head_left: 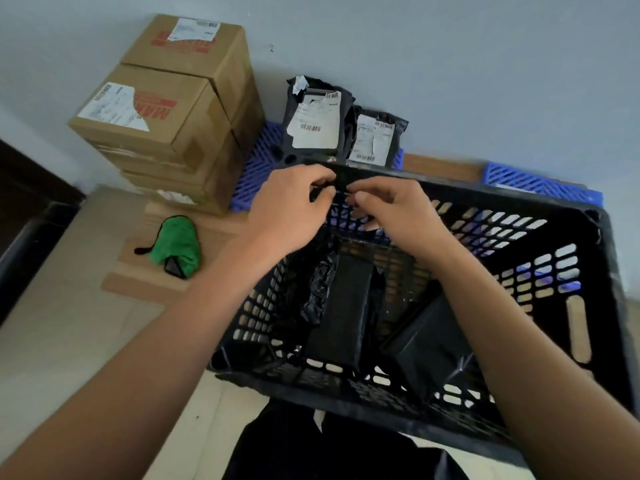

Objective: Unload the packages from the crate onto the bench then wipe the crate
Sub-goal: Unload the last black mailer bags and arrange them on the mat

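Head-camera view, looking down past two bare forearms into a black slatted plastic crate [571,271]. Both hands at the crate's far rim. Left hand [287,209] with fingers curled over the rim edge, thumb tucked beneath, gripping it. Right hand [391,209] just beside, fingers bent and close together around the same rim, fingertips poking through the wall slots. Hands nearly touching each other.

Inside the crate, on its floor: two packages in black plastic wrap. One long black package [341,306] near the middle, crumpled wrap bunched along its left side. Second black package [426,344] to the right, tilted against the crate wall, partly hidden under the right forearm.

Beyond the crate, against a pale grey wall: two black packages with white barcode labels, a taller labelled package [315,123] and a shorter labelled package [375,138], standing upright and leaning together on a blue lattice platform [256,164]. Another stretch of blue lattice at far right.

Left of those: stacked brown cardboard boxes [156,116] with torn white labels and red print. In front of the stack, green cloth [178,245] bunched on flattened cardboard, on a pale floor.
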`<state>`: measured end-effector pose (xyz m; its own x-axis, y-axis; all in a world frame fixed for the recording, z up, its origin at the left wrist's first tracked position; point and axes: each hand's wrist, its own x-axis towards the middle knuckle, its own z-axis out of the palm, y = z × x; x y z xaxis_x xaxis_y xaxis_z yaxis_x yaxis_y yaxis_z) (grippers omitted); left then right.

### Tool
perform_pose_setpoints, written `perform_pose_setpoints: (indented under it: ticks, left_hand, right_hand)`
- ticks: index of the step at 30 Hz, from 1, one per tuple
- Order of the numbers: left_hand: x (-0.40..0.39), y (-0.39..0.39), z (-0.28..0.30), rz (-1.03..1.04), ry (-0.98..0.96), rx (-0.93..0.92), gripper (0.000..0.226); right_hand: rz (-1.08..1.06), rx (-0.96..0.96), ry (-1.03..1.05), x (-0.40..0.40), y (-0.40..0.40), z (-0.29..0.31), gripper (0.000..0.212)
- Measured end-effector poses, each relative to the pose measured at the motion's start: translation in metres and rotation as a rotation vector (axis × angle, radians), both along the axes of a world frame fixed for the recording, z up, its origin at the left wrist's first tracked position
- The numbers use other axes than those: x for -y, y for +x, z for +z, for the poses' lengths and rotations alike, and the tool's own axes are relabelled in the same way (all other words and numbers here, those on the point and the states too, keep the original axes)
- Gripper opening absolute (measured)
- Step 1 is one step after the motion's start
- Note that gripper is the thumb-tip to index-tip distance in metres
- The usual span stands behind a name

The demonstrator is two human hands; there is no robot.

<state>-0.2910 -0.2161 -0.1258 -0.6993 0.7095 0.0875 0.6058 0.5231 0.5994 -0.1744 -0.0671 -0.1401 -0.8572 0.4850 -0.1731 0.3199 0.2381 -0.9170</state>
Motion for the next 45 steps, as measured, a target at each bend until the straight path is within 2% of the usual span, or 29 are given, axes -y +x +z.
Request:
perform_pose_setpoints:
  ticks: [5,7,11,18,21,25,28,32,35,40,45]
  left_hand:
    - [0.014,0.026,-0.035,0.032,-0.306,0.152,0.042]
    - [0.017,0.029,-0.047,0.047,-0.429,0.241,0.048]
    - [0.021,0.027,-0.078,0.067,-0.651,0.371,0.056]
    - [0.021,0.029,-0.11,0.061,-0.846,0.485,0.051]
    - [0.022,0.027,-0.119,0.063,-0.884,0.545,0.053]
    - [0.02,0.026,-0.121,0.06,-0.903,0.611,0.055]
    - [0.019,0.026,-0.118,0.031,-0.895,0.589,0.053]
    - [0.017,0.024,-0.112,0.015,-0.823,0.559,0.044]
    - [0.013,0.026,-0.101,0.04,-0.727,0.549,0.041]
    - [0.01,0.034,-0.078,0.055,-0.564,0.49,0.057]
    - [0.01,0.052,-0.066,0.051,-0.409,0.497,0.063]
  right_hand:
    - [0.081,0.311,-0.07,0.015,0.017,-0.069,0.023]
    - [0.108,0.463,-0.103,0.018,0.019,-0.094,0.031]
    - [0.304,0.71,0.065,0.024,0.013,-0.121,0.048]
    - [0.092,0.628,-0.292,0.037,-0.014,-0.15,0.058]
    - [0.064,0.604,-0.344,0.041,-0.024,-0.152,0.063]
    - [0.015,0.603,-0.325,0.047,-0.035,-0.154,0.056]
    - [-0.027,0.61,-0.274,0.048,-0.038,-0.153,0.043]
    - [-0.088,0.564,-0.244,0.042,-0.037,-0.15,0.027]
    - [-0.109,0.508,-0.309,0.033,-0.031,-0.142,0.009]
    - [-0.104,0.426,-0.429,0.017,-0.012,-0.117,0.012]
    - [-0.121,0.306,-0.463,0.01,0.012,-0.09,0.016]
